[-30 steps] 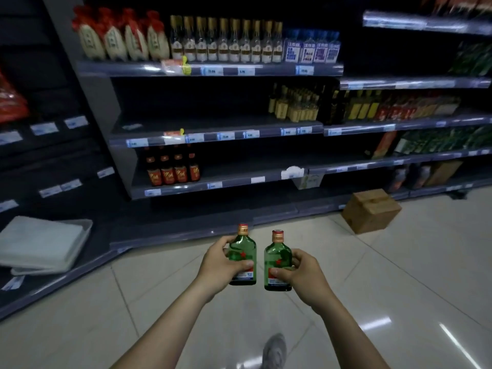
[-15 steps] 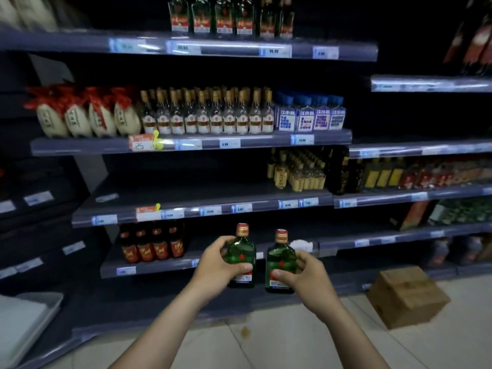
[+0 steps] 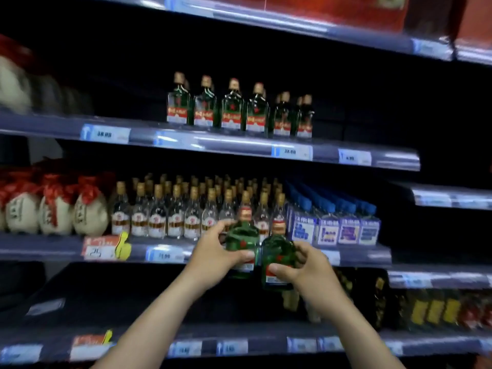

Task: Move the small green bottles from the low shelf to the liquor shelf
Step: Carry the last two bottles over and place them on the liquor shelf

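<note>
My left hand grips a small green bottle with a red cap. Right beside it, my right hand grips a second small green bottle. Both bottles are upright, close together, held in front of the shelf of clear bottles. Above, a grey liquor shelf carries a row of matching green bottles with red labels; that shelf is bare to their left and right.
Clear bottles with gold caps, blue boxed bottles and white jars with red cloth tops fill the shelf behind my hands. A lower shelf holds yellow-labelled bottles at the right. Red boxes sit on top.
My view has tilted up from the floor to the upper shelves as I came closer. Both hands have risen with the two bottles, from low-shelf height to the clear-bottle shelf.
</note>
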Available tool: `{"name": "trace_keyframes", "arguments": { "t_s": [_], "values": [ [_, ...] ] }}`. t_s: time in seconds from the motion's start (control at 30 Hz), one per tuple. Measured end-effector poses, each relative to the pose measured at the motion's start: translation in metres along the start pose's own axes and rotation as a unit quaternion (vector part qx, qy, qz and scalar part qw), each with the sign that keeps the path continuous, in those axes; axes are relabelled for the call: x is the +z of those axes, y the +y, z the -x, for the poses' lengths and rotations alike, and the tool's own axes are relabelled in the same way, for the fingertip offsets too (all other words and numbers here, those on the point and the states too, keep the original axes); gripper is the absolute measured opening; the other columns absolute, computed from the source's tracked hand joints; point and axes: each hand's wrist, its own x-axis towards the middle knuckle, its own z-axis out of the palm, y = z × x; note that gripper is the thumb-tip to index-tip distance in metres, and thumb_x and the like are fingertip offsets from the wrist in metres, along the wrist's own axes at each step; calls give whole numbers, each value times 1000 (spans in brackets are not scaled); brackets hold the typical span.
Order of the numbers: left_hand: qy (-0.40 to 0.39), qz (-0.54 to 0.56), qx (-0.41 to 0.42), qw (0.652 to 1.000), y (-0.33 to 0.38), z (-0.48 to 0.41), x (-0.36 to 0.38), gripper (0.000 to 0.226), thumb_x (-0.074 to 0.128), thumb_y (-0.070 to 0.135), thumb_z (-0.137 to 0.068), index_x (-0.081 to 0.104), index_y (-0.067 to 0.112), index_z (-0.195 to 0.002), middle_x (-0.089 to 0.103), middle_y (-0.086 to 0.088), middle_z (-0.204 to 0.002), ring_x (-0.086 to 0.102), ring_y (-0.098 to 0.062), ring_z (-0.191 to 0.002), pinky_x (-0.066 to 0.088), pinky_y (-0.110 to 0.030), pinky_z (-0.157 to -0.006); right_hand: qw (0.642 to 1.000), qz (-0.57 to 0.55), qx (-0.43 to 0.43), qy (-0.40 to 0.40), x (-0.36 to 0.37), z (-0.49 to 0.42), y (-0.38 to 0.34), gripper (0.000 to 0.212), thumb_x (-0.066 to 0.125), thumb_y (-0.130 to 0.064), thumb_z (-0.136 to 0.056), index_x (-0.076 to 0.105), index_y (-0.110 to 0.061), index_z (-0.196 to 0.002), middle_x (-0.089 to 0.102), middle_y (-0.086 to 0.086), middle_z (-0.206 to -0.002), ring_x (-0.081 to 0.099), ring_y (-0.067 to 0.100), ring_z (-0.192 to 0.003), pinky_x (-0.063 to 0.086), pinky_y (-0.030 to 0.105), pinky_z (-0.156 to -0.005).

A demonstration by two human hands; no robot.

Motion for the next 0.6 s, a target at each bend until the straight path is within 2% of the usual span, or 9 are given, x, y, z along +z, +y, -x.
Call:
{"name": "trace_keyframes", "arguments": {
  "t_s": [0.1, 0.23, 0.33, 0.4, 0.47, 0.5, 0.6],
  "values": [
    [22, -16, 60, 998, 41, -66, -8, 60, 95, 24, -66, 62, 36, -115, 73, 6, -113, 67, -12, -108, 56, -31, -90, 996, 21, -79, 26, -17, -63, -28, 33, 93, -12, -73, 73, -20, -99, 82, -14, -96, 76, 1, -90, 58, 16, -75],
    [25, -35, 134, 990, 93, -130, -6, 57, 93, 21, -69, 60, 39, -112, 72, 13, -108, 69, -6, -100, 56, -22, -81, 989, 20, -141, 29, -49, -131, -70, 33, 92, -12, -75, 74, -23, -100, 82, -12, -97, 78, 5, -90, 61, 18, -72],
    [21, -30, 167, 985, 123, -165, 0, 69, 91, 27, -72, 55, 28, -131, 67, 2, -124, 65, -17, -113, 56, -33, -91, 981, 13, -187, 40, -75, -169, -97, 29, 91, -13, -75, 76, -22, -97, 83, -8, -99, 79, 9, -92, 63, 25, -77],
    [33, -44, 191, 980, 141, -184, 6, 77, 90, 32, -73, 50, 26, -139, 57, -5, -140, 56, -26, -125, 50, -44, -101, 973, 28, -222, 54, -93, -188, -114, 34, 92, -25, -74, 75, -22, -103, 83, -7, -103, 79, 11, -96, 62, 31, -82],
    [50, -56, 211, 975, 157, -201, 13, 79, 90, 33, -73, 49, 25, -141, 51, -6, -146, 51, -24, -128, 47, -42, -101, 966, 48, -246, 68, -110, -204, -129, 42, 91, -39, -72, 75, -22, -107, 82, -6, -102, 79, 11, -95, 63, 33, -82],
    [59, -60, 216, 973, 165, -209, 17, 80, 90, 32, -73, 49, 24, -140, 52, -6, -146, 51, -23, -126, 47, -40, -100, 964, 46, -251, 72, -117, -213, -135, 40, 91, -37, -72, 75, -22, -105, 83, -5, -100, 79, 12, -93, 64, 34, -81],
    [80, -65, 220, 970, 184, -234, 31, 82, 93, 29, -69, 52, 19, -139, 60, -9, -136, 60, -27, -120, 52, -46, -101, 964, 27, -253, 76, -136, -241, -148, 28, 91, -16, -76, 76, -16, -100, 84, 0, -95, 80, 16, -90, 65, 40, -85]
  ]
}}
